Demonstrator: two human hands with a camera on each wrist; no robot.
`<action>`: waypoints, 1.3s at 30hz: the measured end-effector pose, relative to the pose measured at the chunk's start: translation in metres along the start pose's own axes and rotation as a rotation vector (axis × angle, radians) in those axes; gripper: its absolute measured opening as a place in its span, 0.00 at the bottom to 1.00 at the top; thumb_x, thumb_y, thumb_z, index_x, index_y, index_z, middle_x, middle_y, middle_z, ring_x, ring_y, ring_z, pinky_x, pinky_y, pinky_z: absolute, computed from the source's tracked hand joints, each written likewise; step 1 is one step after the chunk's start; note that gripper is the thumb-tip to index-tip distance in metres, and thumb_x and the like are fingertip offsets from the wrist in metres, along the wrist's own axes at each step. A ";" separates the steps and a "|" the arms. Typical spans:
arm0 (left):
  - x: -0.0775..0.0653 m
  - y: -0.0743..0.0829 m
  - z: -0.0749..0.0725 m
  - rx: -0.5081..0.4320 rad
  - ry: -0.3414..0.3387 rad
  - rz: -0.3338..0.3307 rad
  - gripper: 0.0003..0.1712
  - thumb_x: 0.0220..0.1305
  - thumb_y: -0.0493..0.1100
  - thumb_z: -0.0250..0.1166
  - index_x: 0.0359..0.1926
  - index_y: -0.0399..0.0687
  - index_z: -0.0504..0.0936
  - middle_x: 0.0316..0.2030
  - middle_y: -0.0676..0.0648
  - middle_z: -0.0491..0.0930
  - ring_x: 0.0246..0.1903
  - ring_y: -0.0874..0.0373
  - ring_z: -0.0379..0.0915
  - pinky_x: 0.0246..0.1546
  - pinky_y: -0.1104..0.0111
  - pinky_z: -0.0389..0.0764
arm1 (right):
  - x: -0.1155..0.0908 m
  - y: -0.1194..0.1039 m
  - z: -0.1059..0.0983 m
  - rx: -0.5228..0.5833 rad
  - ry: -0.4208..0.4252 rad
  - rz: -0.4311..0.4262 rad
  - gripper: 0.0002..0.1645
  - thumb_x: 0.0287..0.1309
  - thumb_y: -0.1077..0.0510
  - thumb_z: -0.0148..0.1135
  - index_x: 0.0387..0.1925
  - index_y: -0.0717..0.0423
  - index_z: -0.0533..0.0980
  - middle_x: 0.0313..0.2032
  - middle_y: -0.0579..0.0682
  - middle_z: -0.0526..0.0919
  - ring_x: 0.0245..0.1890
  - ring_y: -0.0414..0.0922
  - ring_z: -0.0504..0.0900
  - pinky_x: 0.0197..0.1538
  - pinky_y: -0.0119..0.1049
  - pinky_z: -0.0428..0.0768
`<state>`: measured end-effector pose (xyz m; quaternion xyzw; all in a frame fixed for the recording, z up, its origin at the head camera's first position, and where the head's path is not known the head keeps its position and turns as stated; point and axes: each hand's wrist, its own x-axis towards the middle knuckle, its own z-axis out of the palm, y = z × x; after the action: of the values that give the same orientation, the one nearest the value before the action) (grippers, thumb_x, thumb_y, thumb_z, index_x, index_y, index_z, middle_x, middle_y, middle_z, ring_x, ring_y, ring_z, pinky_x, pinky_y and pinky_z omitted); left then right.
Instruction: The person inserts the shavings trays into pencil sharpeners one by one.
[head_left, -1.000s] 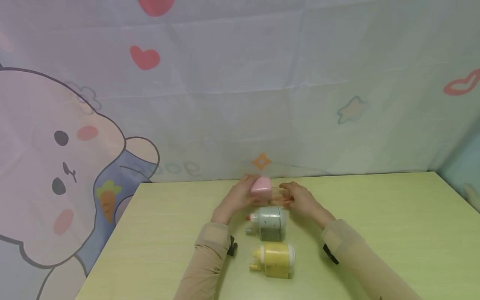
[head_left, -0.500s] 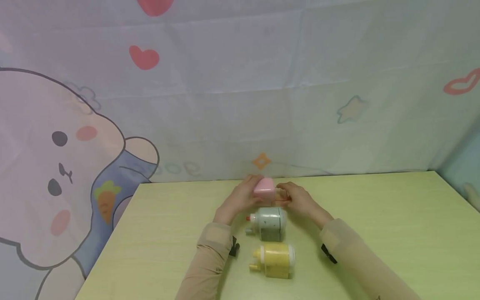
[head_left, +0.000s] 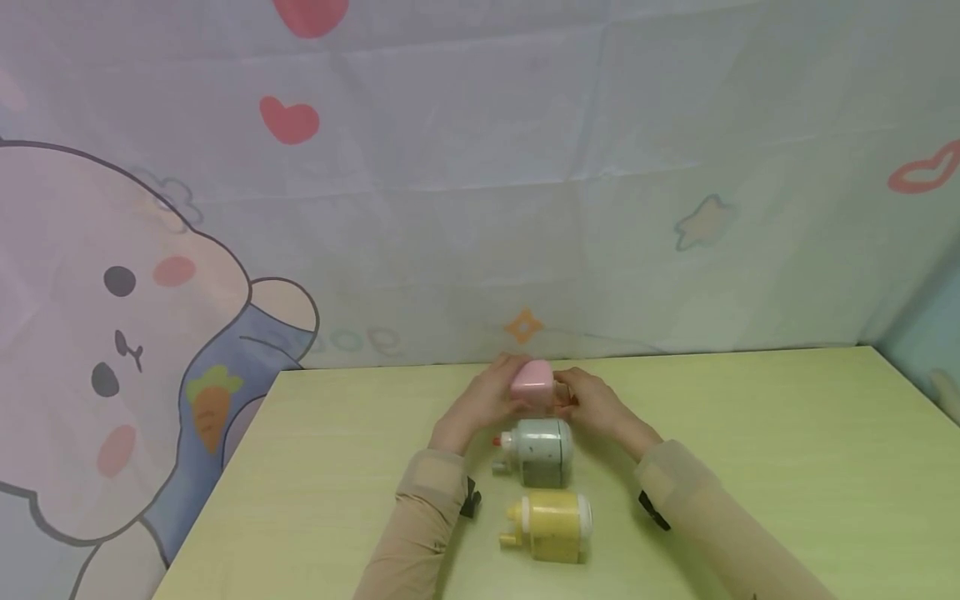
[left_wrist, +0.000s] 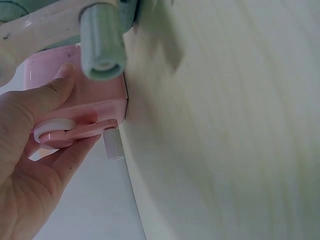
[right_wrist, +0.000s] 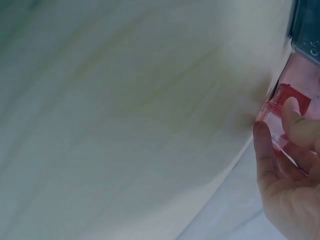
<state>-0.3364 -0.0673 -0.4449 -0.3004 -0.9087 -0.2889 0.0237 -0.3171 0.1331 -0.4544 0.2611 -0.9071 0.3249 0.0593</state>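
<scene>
The left hand (head_left: 487, 400) holds the pink sharpener (head_left: 532, 379) at the far middle of the table (head_left: 750, 467), fingers curled round it. The right hand (head_left: 596, 404) pinches its clear drawer (right_wrist: 285, 117) – nearly pushed in, I think – so next comes a gentle straight push

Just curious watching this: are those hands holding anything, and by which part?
The left hand grips the pink plastic pencil sharpener by its crank end; the right hand pinches its clear red drawer.
</scene>
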 end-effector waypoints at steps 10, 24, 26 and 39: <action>-0.004 -0.001 -0.001 0.010 0.015 0.028 0.38 0.47 0.39 0.68 0.61 0.46 0.63 0.54 0.44 0.69 0.48 0.55 0.66 0.50 0.56 0.74 | 0.002 0.000 0.004 -0.009 0.013 -0.015 0.33 0.41 0.64 0.67 0.52 0.67 0.69 0.48 0.67 0.76 0.46 0.59 0.72 0.49 0.57 0.74; -0.002 -0.001 -0.001 0.027 0.014 0.032 0.38 0.48 0.41 0.68 0.61 0.46 0.63 0.54 0.45 0.68 0.48 0.55 0.66 0.51 0.56 0.73 | 0.004 -0.002 0.003 -0.012 0.001 0.004 0.32 0.40 0.65 0.67 0.51 0.67 0.69 0.47 0.66 0.76 0.47 0.58 0.72 0.50 0.56 0.74; -0.001 -0.002 -0.001 0.032 0.018 0.041 0.38 0.48 0.41 0.68 0.61 0.46 0.63 0.54 0.45 0.69 0.48 0.54 0.67 0.50 0.56 0.74 | 0.004 -0.003 0.003 -0.006 0.000 0.008 0.32 0.40 0.66 0.67 0.51 0.67 0.69 0.47 0.66 0.76 0.47 0.57 0.72 0.49 0.56 0.74; 0.000 -0.001 0.001 0.034 0.011 0.032 0.38 0.48 0.40 0.68 0.61 0.48 0.63 0.53 0.45 0.69 0.46 0.55 0.67 0.49 0.57 0.75 | 0.006 0.001 0.002 0.109 -0.029 0.046 0.30 0.39 0.65 0.68 0.48 0.63 0.69 0.38 0.57 0.77 0.26 0.43 0.72 0.29 0.37 0.75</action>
<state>-0.3369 -0.0675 -0.4458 -0.3129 -0.9084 -0.2746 0.0387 -0.3224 0.1295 -0.4546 0.2478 -0.8945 0.3714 0.0245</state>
